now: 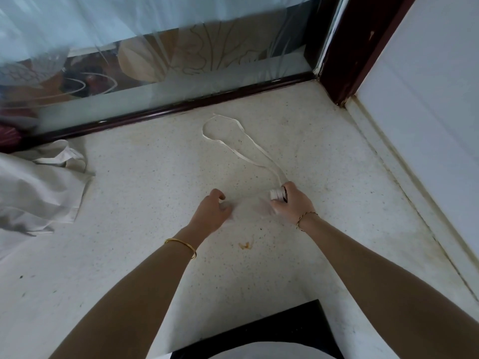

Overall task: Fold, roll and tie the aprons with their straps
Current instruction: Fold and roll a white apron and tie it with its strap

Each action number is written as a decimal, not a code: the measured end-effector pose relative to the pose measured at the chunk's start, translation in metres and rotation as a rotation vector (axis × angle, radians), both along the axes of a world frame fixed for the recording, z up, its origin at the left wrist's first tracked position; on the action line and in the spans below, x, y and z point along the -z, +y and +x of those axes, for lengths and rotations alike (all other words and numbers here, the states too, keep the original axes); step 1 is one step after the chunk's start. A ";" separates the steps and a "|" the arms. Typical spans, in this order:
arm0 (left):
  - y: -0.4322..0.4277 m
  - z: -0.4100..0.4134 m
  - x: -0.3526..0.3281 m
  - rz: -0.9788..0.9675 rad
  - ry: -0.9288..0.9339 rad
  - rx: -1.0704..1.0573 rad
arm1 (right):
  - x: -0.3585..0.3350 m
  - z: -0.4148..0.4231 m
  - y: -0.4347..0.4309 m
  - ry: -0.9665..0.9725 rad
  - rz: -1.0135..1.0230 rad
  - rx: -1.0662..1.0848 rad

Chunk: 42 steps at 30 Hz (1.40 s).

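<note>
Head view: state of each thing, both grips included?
right grip: holds the white roll
white roll: rolled up, held just above the counter
strap: loose, looped across the counter, runs to the roll
left grip: fingers curled, blurred, hold unclear
apron pile: crumpled, unfolded, far left

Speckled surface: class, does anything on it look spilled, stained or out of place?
Yes. A small orange-brown stain marks the surface between the forearms, like a dried spill. The strap trailing in a loose loop from the roll gripped by the right hand is not yet tied.
</note>
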<state>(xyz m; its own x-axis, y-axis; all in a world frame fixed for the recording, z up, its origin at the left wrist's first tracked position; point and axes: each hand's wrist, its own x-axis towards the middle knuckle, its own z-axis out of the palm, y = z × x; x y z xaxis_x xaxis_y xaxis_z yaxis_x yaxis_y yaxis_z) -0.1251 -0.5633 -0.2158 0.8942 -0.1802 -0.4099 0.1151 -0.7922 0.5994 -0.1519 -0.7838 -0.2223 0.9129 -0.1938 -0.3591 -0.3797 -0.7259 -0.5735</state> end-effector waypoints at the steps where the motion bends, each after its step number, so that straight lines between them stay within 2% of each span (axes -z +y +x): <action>1: -0.002 0.002 -0.001 0.047 0.004 0.012 | 0.001 0.004 0.002 0.025 -0.028 0.007; 3: -0.007 0.006 -0.004 0.242 -0.060 0.107 | 0.002 0.008 0.003 0.083 -0.064 0.039; 5: -0.016 0.010 -0.007 0.427 -0.233 0.236 | 0.002 0.011 0.005 0.117 -0.080 0.065; 7: -0.032 0.016 -0.009 0.431 -0.329 0.362 | 0.002 0.013 0.006 0.128 -0.113 0.068; 9: -0.054 0.021 -0.010 0.383 -0.264 0.463 | 0.002 0.014 0.008 0.139 -0.150 0.064; 12: -0.082 0.028 -0.009 0.462 -0.187 0.535 | 0.000 0.013 0.006 0.141 -0.182 0.047; 18: -0.082 0.043 -0.010 0.410 0.130 0.547 | 0.003 0.006 -0.004 0.023 -0.026 -0.041; 23: -0.074 0.031 -0.008 0.324 0.238 0.493 | 0.003 0.007 -0.008 0.028 0.014 -0.054; 27: -0.065 0.030 -0.015 0.194 0.241 0.359 | -0.004 0.007 -0.009 0.096 0.116 -0.026; 30: -0.053 0.032 -0.024 0.025 0.322 0.200 | -0.013 0.006 -0.012 0.126 0.202 -0.037; 33: -0.044 0.032 -0.036 -0.256 0.476 -0.028 | -0.018 0.004 -0.015 0.039 0.111 -0.115; 36: -0.040 0.032 -0.044 -0.475 0.581 -0.148 | -0.024 0.001 -0.014 -0.033 0.061 -0.153; 39: -0.041 0.027 -0.050 -0.615 0.634 -0.209 | -0.037 0.000 -0.004 -0.068 0.094 -0.172; 42: -0.044 0.021 -0.055 -0.729 0.648 -0.239 | -0.049 0.000 0.007 -0.090 0.185 -0.076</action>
<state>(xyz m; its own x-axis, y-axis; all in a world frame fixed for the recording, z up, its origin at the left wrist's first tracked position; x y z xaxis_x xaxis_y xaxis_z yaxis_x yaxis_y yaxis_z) -0.1041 -0.6074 -0.1606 0.5832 -0.4258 -0.6918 0.6993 -0.1700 0.6943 -0.1515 -0.7766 -0.1729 0.9524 -0.0620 -0.2984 -0.2693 -0.6296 -0.7287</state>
